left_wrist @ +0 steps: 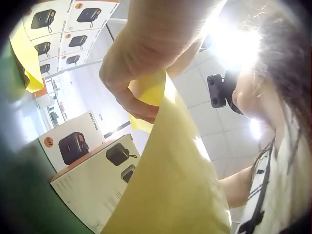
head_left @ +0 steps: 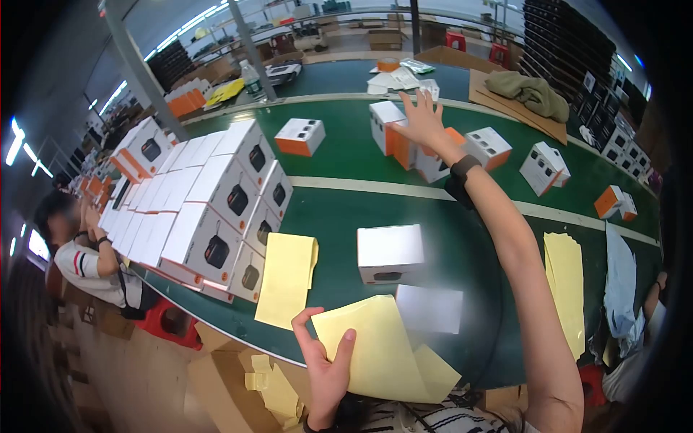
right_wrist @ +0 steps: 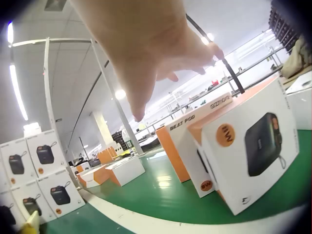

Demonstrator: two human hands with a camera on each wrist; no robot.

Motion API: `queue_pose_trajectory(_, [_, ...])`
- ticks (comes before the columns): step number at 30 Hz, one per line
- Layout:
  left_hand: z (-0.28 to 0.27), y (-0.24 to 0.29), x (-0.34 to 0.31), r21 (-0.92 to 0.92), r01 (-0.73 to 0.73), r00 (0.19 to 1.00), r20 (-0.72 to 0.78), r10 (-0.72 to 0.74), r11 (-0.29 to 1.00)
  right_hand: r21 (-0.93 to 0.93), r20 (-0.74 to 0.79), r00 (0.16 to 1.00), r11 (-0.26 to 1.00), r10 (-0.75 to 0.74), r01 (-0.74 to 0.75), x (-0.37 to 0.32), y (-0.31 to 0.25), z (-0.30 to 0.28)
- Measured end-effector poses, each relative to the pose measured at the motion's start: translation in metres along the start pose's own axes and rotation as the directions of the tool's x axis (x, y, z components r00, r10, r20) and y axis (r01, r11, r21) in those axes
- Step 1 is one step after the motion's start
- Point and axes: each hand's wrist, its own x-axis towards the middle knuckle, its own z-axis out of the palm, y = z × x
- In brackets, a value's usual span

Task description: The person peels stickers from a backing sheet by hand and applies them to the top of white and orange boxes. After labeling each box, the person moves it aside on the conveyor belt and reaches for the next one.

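the yellow sheet point(head_left: 375, 346) lies at the near edge of the green belt point(head_left: 339, 209), right in front of you, and your left hand point(head_left: 325, 368) has it by the left corner: thumb pressed on top, fingers curled under the edge. in the left wrist view your left hand point(left_wrist: 141, 63) pinches the top of the yellow sheet point(left_wrist: 170, 185), which hangs down across most of the picture.

your right hand point(head_left: 422, 119) is stretched far across the belt, arm straight, fingers spread wide and holding nothing. it hovers over the orange-and-white boxes point(head_left: 404, 148) clustered at the far side. from the right wrist view your right hand point(right_wrist: 156, 44) shows straight fingers above the orange-and-white boxes point(right_wrist: 243, 141), which stand close together on the belt; whether a fingertip touches one, you cannot tell.

between your two hands a single white box point(head_left: 390, 252) stands upright on the belt, well apart from the far cluster. a blurred white shape sits just beyond the sheet you hold. to your left a second yellow sheet point(head_left: 289, 278) lies flat, just beside the stacked boxes point(head_left: 209, 209) packed in rows. more yellow sheets point(head_left: 563, 281) lie to your right, past your arm. another person point(head_left: 79, 252) sits at the left end of the belt.
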Motion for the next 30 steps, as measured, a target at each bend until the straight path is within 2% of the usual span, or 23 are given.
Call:
queue_pose_trajectory(1, [-0.002,0.001,-0.001,-0.002,-0.006,1.000,-0.013,0.006,1.000,0.010,0.019,0.998,0.998,-0.066,0.065,0.005,-0.003,0.002])
queue_pose_trajectory(3, [-0.005,0.004,-0.003,0.155,0.017,0.997,-0.076,-0.006,0.988,0.023,0.035,0.990,0.990,-0.140,0.139,0.018,-0.007,0.010])
queue_pose_trajectory(5, [-0.009,-0.002,0.000,0.103,-0.036,0.996,-0.079,0.045,0.994,0.002,0.089,0.995,0.999,-0.048,0.048,0.024,-0.009,0.030])
queue_pose_trajectory(6, [-0.010,-0.002,0.002,0.050,-0.093,0.993,-0.074,0.096,0.994,-0.058,-0.028,0.995,0.994,-0.098,0.096,0.018,-0.016,0.030])
queue_pose_trajectory(7, [-0.010,0.001,0.000,0.053,-0.082,0.993,-0.086,0.087,0.995,-0.052,-0.015,0.994,0.993,-0.104,0.103,0.012,-0.022,0.031])
queue_pose_trajectory(9, [-0.008,0.010,0.001,-0.066,-0.048,0.997,-0.062,0.043,0.997,0.091,-0.191,0.952,0.961,-0.240,0.261,0.000,-0.029,0.022])
queue_pose_trajectory(10, [-0.011,0.010,0.003,0.078,-0.073,0.993,-0.084,0.080,0.994,0.271,-0.142,0.959,0.923,-0.244,0.274,-0.015,-0.039,-0.002])
queue_pose_trajectory(11, [-0.011,0.014,0.004,0.078,-0.058,0.994,-0.091,0.065,0.995,0.275,-0.126,0.961,0.922,-0.245,0.271,-0.031,-0.045,-0.025])
queue_pose_trajectory(13, [-0.006,0.020,0.008,0.261,-0.148,0.984,-0.057,0.168,0.954,0.404,-0.047,0.939,0.854,-0.340,0.329,-0.055,-0.048,-0.058])
queue_pose_trajectory(14, [-0.010,0.015,0.011,0.263,-0.128,0.989,-0.036,0.143,0.956,0.228,-0.146,0.914,0.886,-0.378,0.403,-0.052,-0.035,-0.053])
queue_pose_trajectory(15, [-0.007,0.013,0.007,0.258,-0.125,0.991,-0.021,0.135,0.958,0.219,-0.141,0.919,0.894,-0.367,0.391,-0.045,-0.020,-0.047])
queue_pose_trajectory(17, [0.004,0.015,0.007,0.027,-0.156,0.987,-0.021,0.156,0.987,0.079,-0.115,0.963,0.965,-0.242,0.252,-0.018,0.008,-0.030])
queue_pose_trajectory(18, [0.003,0.016,0.001,0.012,-0.153,0.988,0.011,0.153,0.988,0.048,-0.107,0.975,0.979,-0.193,0.199,-0.002,0.022,-0.015])
queue_pose_trajectory(19, [0.003,0.014,-0.004,0.004,-0.171,0.985,0.012,0.170,0.985,0.050,0.003,0.998,0.997,-0.058,0.058,0.008,0.025,-0.011])
queue_pose_trajectory(21, [0.000,0.010,-0.011,0.018,-0.098,0.995,-0.005,0.098,0.995,-0.057,0.020,0.996,0.995,0.089,-0.088,0.021,0.030,0.014])
queue_pose_trajectory(22, [-0.004,0.008,-0.013,0.025,-0.073,0.997,0.000,0.073,0.997,0.003,0.076,0.988,0.991,0.136,-0.137,0.024,0.031,0.027])
queue_pose_trajectory(23, [-0.010,-0.002,-0.013,0.139,-0.159,0.987,-0.011,0.162,0.977,0.061,0.135,0.975,0.981,0.175,-0.184,0.023,0.024,0.022])
queue_pose_trajectory(25, [-0.020,-0.006,-0.018,0.125,-0.101,0.994,-0.018,0.104,0.987,0.085,0.101,0.984,0.985,0.144,-0.153,0.023,0.024,0.027])
queue_pose_trajectory(26, [-0.019,-0.008,-0.019,0.120,-0.090,0.995,-0.033,0.095,0.989,0.068,0.036,0.997,0.995,-0.071,0.068,0.015,0.020,0.021])
queue_pose_trajectory(27, [-0.020,-0.008,-0.017,0.104,-0.039,0.998,-0.040,0.043,0.994,0.043,-0.029,0.964,0.963,-0.265,0.266,-0.001,0.019,0.010])
queue_pose_trajectory(28, [-0.020,-0.006,-0.014,0.091,0.010,0.999,-0.039,-0.007,0.996,0.027,-0.125,0.943,0.949,-0.308,0.314,-0.019,0.009,-0.008])
queue_pose_trajectory(29, [-0.018,-0.005,-0.010,0.093,0.018,1.000,-0.027,-0.015,0.996,0.023,-0.120,0.948,0.953,-0.296,0.301,-0.036,0.003,-0.029])
queue_pose_trajectory(30, [-0.014,-0.003,-0.010,0.050,-0.033,0.999,-0.008,0.034,0.998,0.175,-0.136,0.941,0.928,-0.309,0.329,-0.056,-0.001,-0.050])
